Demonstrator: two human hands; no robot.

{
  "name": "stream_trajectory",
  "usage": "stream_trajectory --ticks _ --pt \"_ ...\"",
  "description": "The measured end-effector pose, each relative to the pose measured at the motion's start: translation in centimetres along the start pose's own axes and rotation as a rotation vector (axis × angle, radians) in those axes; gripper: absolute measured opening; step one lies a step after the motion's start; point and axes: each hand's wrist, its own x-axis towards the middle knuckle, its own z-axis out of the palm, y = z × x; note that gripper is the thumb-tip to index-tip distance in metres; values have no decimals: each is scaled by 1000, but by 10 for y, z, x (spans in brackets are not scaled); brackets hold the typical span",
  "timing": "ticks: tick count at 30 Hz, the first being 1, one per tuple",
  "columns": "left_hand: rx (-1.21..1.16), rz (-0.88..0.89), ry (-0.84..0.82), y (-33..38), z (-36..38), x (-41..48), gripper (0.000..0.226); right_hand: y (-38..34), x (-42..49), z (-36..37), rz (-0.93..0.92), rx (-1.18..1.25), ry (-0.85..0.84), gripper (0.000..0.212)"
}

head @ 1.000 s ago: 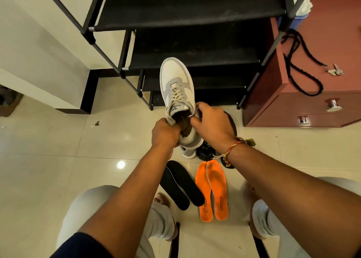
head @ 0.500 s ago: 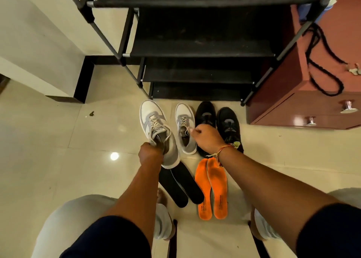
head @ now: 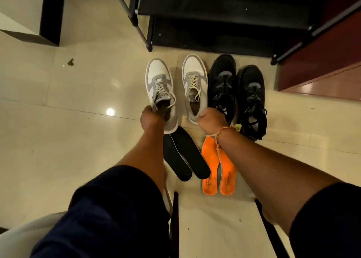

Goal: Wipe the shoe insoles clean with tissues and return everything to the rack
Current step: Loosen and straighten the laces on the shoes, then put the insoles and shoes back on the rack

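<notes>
Two white-and-grey sneakers stand side by side on the floor in front of the black shoe rack point(head: 214, 35). My left hand point(head: 151, 119) grips the left white sneaker point(head: 158, 78) at the edge of its opening. My right hand point(head: 212, 121) has its fingers curled on the heel collar of the right white sneaker point(head: 194, 70). A pair of black shoes point(head: 222, 76) stands just to the right. Two black insoles point(head: 183, 156) and two orange insoles point(head: 210, 164) lie on the floor nearer to me, under my forearms. No tissue is in view.
A dark red cabinet point(head: 322, 72) stands at the right beside the rack. A wall corner with black skirting point(head: 51, 13) is at the upper left. A small scrap of debris point(head: 70, 62) lies on the tiles. The white seat point(head: 214, 228) I sit on has black legs.
The left white sneaker went from held up in both hands to standing on the floor beside its mate. My right hand left it and moved to the right sneaker. The camera tilted down.
</notes>
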Motion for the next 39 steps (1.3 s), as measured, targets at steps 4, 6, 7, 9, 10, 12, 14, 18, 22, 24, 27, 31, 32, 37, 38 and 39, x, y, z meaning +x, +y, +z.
stream_trajectory --ticks 4,6,7,9,10,12,14,18,22,24,27,31,32,37,38,39 --pt "-62 41 -45 9 22 26 26 5 22 3 -43 -7 10 29" --pt "-71 43 -72 12 33 37 27 9 29 5 -62 -9 14 25" --pt "-65 46 -81 12 37 41 28 11 31 5 -67 -13 21 24" --pt "-25 45 -67 8 46 47 28 16 35 7 -61 -21 33 23" --pt "-13 37 -55 4 50 48 29 19 37 8 -58 -17 32 22" --pt "-36 36 -21 -5 55 46 27 24 40 12 -66 11 52 19" --pt "-77 24 30 -12 59 41 28 28 43 14 -49 62 82 17" --pt "-183 -130 142 -25 76 12 19 39 41 19 16 45 132 22" --pt "-72 -166 -76 -51 123 -35 15 68 24 41 139 18 194 31" --pt "55 -140 -267 -62 145 -57 16 91 9 60 198 12 213 39" --pt "194 -131 -479 -81 164 -84 24 129 -14 76 401 52 202 42" --pt "223 -200 -446 -96 177 -96 50 168 -17 75 635 46 238 47" --pt "198 -227 -414 -99 179 -96 59 176 -13 74 640 56 221 50" --pt "272 -210 -315 -111 188 -92 55 197 0 74 530 118 42 57" --pt "295 -216 -300 -114 189 -90 53 199 2 76 533 135 41 56" --pt "317 -226 -287 -116 189 -89 49 201 4 78 540 150 41 55"
